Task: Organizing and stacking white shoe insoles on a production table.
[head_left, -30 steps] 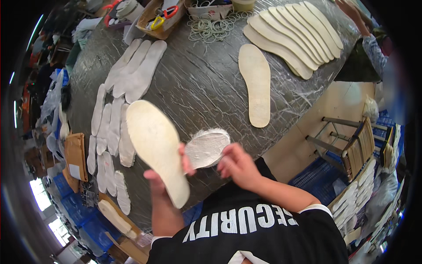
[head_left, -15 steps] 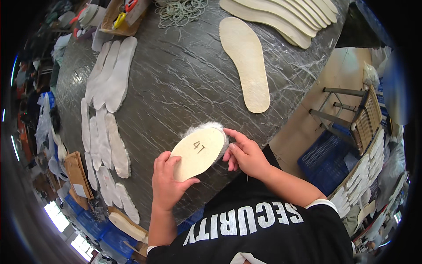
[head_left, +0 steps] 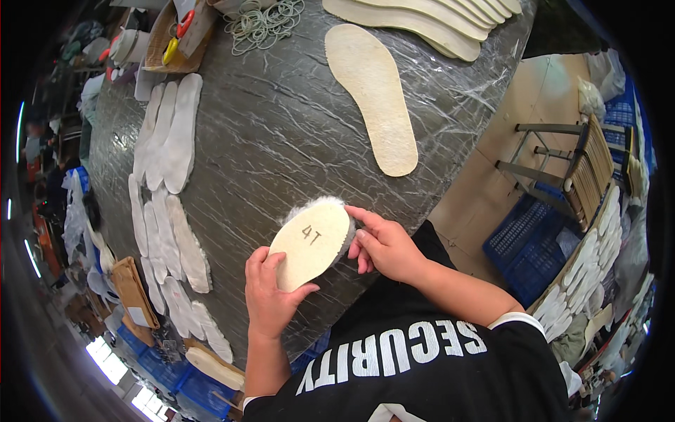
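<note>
A cream insole (head_left: 314,247) with a handwritten mark on its upper face is held above the near part of the table. White fleece (head_left: 309,206) sticks out past its far edge and grey-white pile shows along its right side. My left hand (head_left: 273,290) grips the near left end, fingers curled behind and thumb along the edge. At the far right edge, my right hand (head_left: 383,245) pinches the insole between thumb and fingers. Farther away, a single larger cream insole (head_left: 376,102) lies flat on the table. What lies under the held insole is hidden.
Overlapping white fleecy insoles (head_left: 169,141) line the table's left side. At the far edge are a stack of cream insoles (head_left: 422,24), rubber bands (head_left: 264,27) and a box (head_left: 190,60) with scissors. To the right stand a stool (head_left: 583,169) and a blue crate (head_left: 527,246).
The view has shifted a little, so the table and its items appear moved left. My hands keep the same hold, with the insole turned slightly more upright.
</note>
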Demonstrator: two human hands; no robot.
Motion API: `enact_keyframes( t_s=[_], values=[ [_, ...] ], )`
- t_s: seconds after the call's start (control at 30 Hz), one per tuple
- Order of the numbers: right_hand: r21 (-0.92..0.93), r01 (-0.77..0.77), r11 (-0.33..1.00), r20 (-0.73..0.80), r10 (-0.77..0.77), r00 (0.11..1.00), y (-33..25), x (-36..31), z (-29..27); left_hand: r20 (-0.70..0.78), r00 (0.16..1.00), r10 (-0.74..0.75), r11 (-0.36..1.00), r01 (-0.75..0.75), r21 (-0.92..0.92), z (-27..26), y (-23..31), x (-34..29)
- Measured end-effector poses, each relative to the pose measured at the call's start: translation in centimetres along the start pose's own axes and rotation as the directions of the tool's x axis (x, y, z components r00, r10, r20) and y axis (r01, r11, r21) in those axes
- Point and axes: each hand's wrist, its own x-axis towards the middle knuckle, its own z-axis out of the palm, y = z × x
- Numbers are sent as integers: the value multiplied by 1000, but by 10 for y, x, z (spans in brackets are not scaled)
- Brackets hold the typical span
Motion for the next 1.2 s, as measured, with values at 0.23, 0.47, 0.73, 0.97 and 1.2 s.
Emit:
enact_keyframes(
  t_s=[0.23, 0.47, 0.73, 0.97, 1.2],
  values=[
    [6, 37, 999, 39, -37, 999, 0, 0, -2, 21, 1000, 1, 998, -2, 58, 1, 1, 3],
    [-9, 15, 1000, 61, -15, 998, -3, 1, -2, 78, 997, -18, 996, 10, 94, 3, 2, 6],
    [-845, 447, 294, 222, -567, 793, -22, -2, 12, 53, 999, -7, 991, 0, 135, 3, 3, 5],
    [-759, 651, 22, 617, -297, 729, -33, 40, 54, 155, 986, -61, 998, 58, 21, -15, 1, -5],
    [-777, 628, -52, 619, -249, 745, -48, 34, 60, 240, 844, -481, 668, 529, -522, -54, -49, -62]
  ],
)
